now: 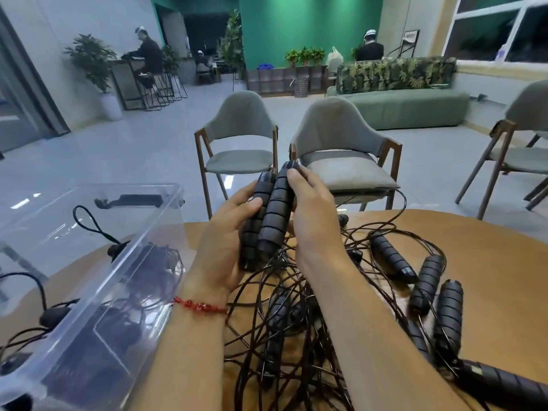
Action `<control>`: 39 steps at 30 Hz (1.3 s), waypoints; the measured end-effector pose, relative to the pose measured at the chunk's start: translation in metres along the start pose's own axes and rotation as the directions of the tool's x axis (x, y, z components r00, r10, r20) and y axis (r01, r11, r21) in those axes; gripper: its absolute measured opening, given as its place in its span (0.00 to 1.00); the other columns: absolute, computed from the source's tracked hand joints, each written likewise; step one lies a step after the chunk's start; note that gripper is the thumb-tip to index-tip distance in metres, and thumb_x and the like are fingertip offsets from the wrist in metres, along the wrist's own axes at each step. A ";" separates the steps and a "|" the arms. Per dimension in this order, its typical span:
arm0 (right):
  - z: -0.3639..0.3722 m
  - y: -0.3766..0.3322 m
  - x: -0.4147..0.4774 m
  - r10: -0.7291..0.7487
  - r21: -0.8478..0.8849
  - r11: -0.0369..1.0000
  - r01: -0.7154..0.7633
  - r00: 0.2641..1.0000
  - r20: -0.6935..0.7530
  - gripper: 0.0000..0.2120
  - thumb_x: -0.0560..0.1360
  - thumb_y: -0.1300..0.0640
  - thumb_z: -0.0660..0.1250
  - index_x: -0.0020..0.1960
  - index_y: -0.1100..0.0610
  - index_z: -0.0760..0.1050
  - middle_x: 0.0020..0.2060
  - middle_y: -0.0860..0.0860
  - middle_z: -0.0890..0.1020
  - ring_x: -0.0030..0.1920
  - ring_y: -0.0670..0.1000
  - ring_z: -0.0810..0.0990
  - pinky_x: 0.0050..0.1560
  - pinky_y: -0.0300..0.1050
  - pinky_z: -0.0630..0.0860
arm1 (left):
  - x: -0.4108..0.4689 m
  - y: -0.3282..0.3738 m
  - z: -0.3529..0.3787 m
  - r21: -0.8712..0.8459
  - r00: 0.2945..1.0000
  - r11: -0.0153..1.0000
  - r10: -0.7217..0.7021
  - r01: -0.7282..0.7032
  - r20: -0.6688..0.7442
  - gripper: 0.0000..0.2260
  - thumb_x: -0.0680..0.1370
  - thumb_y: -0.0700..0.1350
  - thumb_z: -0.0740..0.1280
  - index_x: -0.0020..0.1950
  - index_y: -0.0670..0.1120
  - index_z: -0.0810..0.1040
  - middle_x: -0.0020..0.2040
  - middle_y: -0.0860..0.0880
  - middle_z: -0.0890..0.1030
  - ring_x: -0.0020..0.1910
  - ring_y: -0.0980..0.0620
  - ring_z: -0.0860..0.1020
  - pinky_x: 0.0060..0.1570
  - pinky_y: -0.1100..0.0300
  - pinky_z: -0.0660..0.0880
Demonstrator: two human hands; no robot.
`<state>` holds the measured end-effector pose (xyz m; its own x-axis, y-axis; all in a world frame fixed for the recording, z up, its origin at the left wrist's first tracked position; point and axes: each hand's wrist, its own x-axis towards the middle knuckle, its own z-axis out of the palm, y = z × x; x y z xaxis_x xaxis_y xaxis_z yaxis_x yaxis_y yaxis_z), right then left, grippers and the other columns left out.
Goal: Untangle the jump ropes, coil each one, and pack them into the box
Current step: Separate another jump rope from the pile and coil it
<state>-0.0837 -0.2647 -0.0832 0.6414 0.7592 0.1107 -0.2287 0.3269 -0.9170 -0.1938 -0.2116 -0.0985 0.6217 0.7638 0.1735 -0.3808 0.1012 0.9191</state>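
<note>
Wooden table (489, 241), handles (274, 215) between hands (222, 235) (314, 221)

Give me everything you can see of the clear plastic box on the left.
The box is clear, glossy plastic, rectangular, with a thick rim and a black latch at its far end. It stands open, no lid in view, on the left side of the wooden table. Dark coiled rope shows through its walls. Neither the left hand nor the right hand touches it; both grip rope handles.
</note>
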 end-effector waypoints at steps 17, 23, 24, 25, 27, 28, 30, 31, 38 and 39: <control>0.010 -0.014 0.110 -0.116 -0.131 0.984 0.123 0.992 0.055 0.13 0.81 0.46 0.64 0.61 0.47 0.83 0.54 0.50 0.86 0.57 0.52 0.85 0.62 0.60 0.83 | 0.093 -0.001 0.012 0.075 0.995 0.992 0.103 -0.102 -0.006 0.17 0.88 0.43 0.58 0.76 0.51 0.76 0.68 0.42 0.82 0.68 0.39 0.81 0.62 0.41 0.80; -0.033 -0.032 0.076 -0.063 -0.174 0.980 0.095 0.981 0.183 0.11 0.85 0.50 0.66 0.66 0.45 0.80 0.56 0.49 0.86 0.57 0.50 0.85 0.54 0.52 0.84 | 0.060 0.009 0.021 0.195 0.999 0.980 0.036 -0.040 0.025 0.19 0.88 0.46 0.61 0.76 0.64 0.74 0.64 0.50 0.85 0.60 0.43 0.86 0.46 0.40 0.84; -0.042 -0.032 0.069 -0.044 -0.154 0.985 0.075 0.979 0.198 0.11 0.85 0.51 0.67 0.66 0.46 0.80 0.57 0.51 0.86 0.57 0.51 0.85 0.53 0.52 0.85 | 0.057 0.007 0.023 0.243 0.999 0.969 0.047 -0.050 0.018 0.19 0.88 0.47 0.62 0.76 0.64 0.73 0.63 0.52 0.86 0.60 0.45 0.86 0.47 0.41 0.84; -0.051 -0.032 0.063 -0.023 -0.127 0.991 0.050 0.978 0.205 0.11 0.84 0.53 0.69 0.66 0.48 0.80 0.57 0.53 0.86 0.58 0.53 0.85 0.53 0.55 0.86 | 0.056 0.004 0.025 0.305 0.997 0.949 0.075 -0.075 0.009 0.18 0.87 0.48 0.63 0.75 0.64 0.73 0.62 0.54 0.86 0.59 0.47 0.86 0.49 0.42 0.84; -0.064 -0.029 0.057 0.014 -0.079 0.997 0.002 0.978 0.207 0.13 0.82 0.55 0.72 0.66 0.53 0.79 0.57 0.56 0.86 0.59 0.56 0.86 0.52 0.59 0.86 | 0.053 -0.001 0.029 0.411 0.992 0.905 0.127 -0.112 -0.009 0.15 0.86 0.50 0.65 0.73 0.60 0.73 0.59 0.56 0.87 0.57 0.49 0.86 0.51 0.42 0.85; -0.068 -0.027 0.055 0.030 -0.070 0.997 -0.015 0.975 0.221 0.14 0.81 0.56 0.74 0.65 0.55 0.78 0.57 0.56 0.86 0.58 0.56 0.86 0.49 0.58 0.86 | 0.052 -0.003 0.031 0.438 0.988 0.890 0.150 -0.123 -0.028 0.13 0.86 0.50 0.66 0.70 0.58 0.74 0.57 0.56 0.87 0.55 0.49 0.87 0.50 0.42 0.86; -0.072 -0.021 0.053 0.026 -0.057 0.998 -0.012 0.969 0.246 0.14 0.79 0.57 0.75 0.63 0.56 0.78 0.55 0.55 0.86 0.57 0.55 0.86 0.47 0.56 0.85 | 0.052 -0.005 0.033 0.494 0.979 0.857 0.196 -0.147 -0.049 0.10 0.86 0.51 0.66 0.67 0.57 0.75 0.54 0.55 0.88 0.51 0.51 0.87 0.47 0.45 0.86; -0.072 -0.018 0.053 -0.004 -0.051 0.999 0.017 0.969 0.247 0.14 0.79 0.57 0.76 0.63 0.56 0.78 0.54 0.54 0.86 0.57 0.53 0.86 0.45 0.54 0.85 | 0.052 -0.004 0.033 0.517 0.976 0.841 0.211 -0.157 -0.046 0.09 0.86 0.51 0.67 0.66 0.57 0.75 0.54 0.55 0.88 0.51 0.52 0.87 0.47 0.46 0.86; -0.081 -0.018 0.071 -0.098 -0.029 0.994 0.107 0.967 0.234 0.18 0.78 0.59 0.76 0.65 0.58 0.77 0.56 0.55 0.87 0.57 0.56 0.87 0.45 0.56 0.85 | 0.055 -0.007 0.026 0.480 0.977 0.851 0.187 -0.211 0.099 0.20 0.84 0.41 0.68 0.72 0.61 0.76 0.60 0.51 0.85 0.57 0.49 0.86 0.52 0.50 0.85; -0.083 -0.018 0.071 -0.097 -0.020 0.994 0.104 0.970 0.223 0.18 0.78 0.59 0.76 0.65 0.58 0.77 0.56 0.55 0.87 0.57 0.55 0.87 0.44 0.55 0.85 | 0.054 -0.008 0.026 0.517 0.975 0.827 0.194 -0.222 0.108 0.21 0.85 0.43 0.68 0.73 0.65 0.75 0.60 0.53 0.85 0.57 0.50 0.86 0.52 0.51 0.85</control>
<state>0.0269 -0.2632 -0.0904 0.4813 0.8301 0.2816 -0.1456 0.3925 -0.9081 -0.1391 -0.1875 -0.0874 0.6063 0.6953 0.3860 -0.0994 -0.4154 0.9042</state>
